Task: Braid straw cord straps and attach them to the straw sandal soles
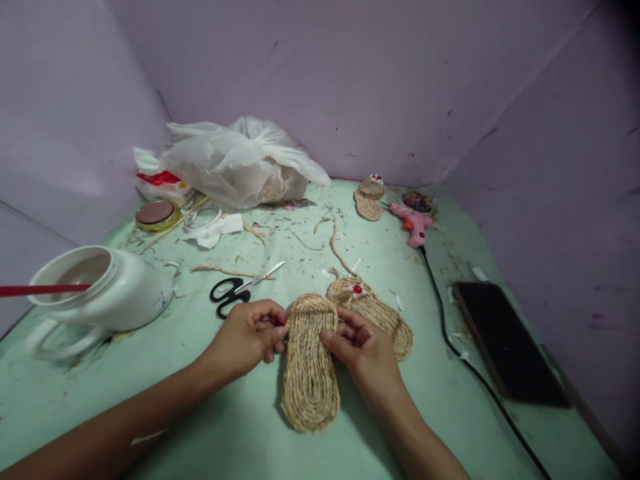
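A woven straw slipper (pixel 311 373) lies lengthwise in front of me, its rounded toe end pointing away. On its left edge near the top, the fingertips of my left hand (pixel 250 337) are closed in a pinch. From the other side my right hand (pixel 367 350) grips the right edge, thumb on the upper face and fingers beside the rim. Partly behind that hand rests a second straw slipper (pixel 377 310), decorated with a red bead (pixel 357 289) and white bits. Black-handled scissors (pixel 243 291) lie partly open just beyond my left hand.
A white jug (pixel 135 287) lies on its side at left. Behind are a plastic bag (pixel 240 163), a tape roll (pixel 157 215) and straw scraps. At right are a pink glue gun (pixel 414 223) with black cord, a small woven slipper (pixel 369 203), a bead container (pixel 417 202) and a phone (pixel 510 343).
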`<state>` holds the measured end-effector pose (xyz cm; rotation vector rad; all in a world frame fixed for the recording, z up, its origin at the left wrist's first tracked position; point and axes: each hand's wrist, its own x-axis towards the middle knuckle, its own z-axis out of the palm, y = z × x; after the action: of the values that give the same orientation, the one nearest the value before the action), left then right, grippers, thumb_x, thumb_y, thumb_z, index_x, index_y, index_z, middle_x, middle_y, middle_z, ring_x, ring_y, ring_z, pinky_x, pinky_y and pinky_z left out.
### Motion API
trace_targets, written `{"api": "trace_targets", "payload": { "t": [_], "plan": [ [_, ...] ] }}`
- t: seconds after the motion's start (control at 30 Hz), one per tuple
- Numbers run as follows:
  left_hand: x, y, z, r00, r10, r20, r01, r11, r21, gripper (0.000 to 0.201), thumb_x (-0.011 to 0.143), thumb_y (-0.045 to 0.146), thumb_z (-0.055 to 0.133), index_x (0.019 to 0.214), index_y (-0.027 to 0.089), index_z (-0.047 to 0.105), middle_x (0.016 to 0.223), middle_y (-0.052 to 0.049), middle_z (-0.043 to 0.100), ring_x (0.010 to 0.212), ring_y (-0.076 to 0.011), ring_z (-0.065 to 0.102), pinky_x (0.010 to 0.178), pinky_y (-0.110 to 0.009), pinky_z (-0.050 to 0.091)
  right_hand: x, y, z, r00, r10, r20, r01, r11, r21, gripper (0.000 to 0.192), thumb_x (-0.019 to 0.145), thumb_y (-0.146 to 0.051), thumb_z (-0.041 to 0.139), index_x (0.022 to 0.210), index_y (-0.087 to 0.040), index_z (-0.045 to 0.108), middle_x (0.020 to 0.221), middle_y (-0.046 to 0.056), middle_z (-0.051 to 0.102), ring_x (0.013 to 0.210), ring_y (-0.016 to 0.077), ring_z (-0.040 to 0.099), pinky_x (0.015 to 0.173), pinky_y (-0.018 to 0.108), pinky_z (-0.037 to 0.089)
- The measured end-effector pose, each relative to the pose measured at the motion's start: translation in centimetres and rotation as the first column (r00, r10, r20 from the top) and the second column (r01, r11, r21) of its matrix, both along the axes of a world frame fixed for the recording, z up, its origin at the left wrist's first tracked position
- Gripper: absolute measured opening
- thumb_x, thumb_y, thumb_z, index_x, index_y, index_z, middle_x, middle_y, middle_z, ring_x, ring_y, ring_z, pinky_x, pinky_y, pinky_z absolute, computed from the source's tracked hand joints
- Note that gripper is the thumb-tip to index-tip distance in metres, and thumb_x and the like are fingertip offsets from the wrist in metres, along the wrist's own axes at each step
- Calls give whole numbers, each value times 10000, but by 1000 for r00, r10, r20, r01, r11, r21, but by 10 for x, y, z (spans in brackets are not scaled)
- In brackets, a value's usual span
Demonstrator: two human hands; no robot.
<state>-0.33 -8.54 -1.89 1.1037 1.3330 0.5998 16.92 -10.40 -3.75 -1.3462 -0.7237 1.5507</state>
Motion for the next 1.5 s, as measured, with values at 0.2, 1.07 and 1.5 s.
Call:
{"api": "trace_targets", "payload": {
  "t": [0.2,1.07,1.5],
  "plan": [
    [-4,1,3,995,43,89,-44,999,12,384,565,234,684,883,150,486,747,-6,618,658,-132,593,620,-254,474,-5,-8,8,998,61,3,-61,993,99,413,579,-311,758,929,-166,592,626,-4,643,553,131,585,550,265,481],
    [-1,2,3,994,-97,48,96,995,16,208,626,282,621,750,144,526,642,10,580,613,-136,519,581,-247,389,-9,-6,15,998,-26,-52,29,999,45,127,588,-233,614,576,-175,501,442,-70,521,376,79,506,402,214,483],
    [0,0,1,993,51,103,-49,998,-27,233,592,278,690,702,145,533,576,36,573,540,-95,509,525,-204,400,-1,-4,2,979,0,-205,-5,1000,-26,219,619,-309,653,738,-127,634,594,18,645,450,125,598,455,258,521]
  ]
}}
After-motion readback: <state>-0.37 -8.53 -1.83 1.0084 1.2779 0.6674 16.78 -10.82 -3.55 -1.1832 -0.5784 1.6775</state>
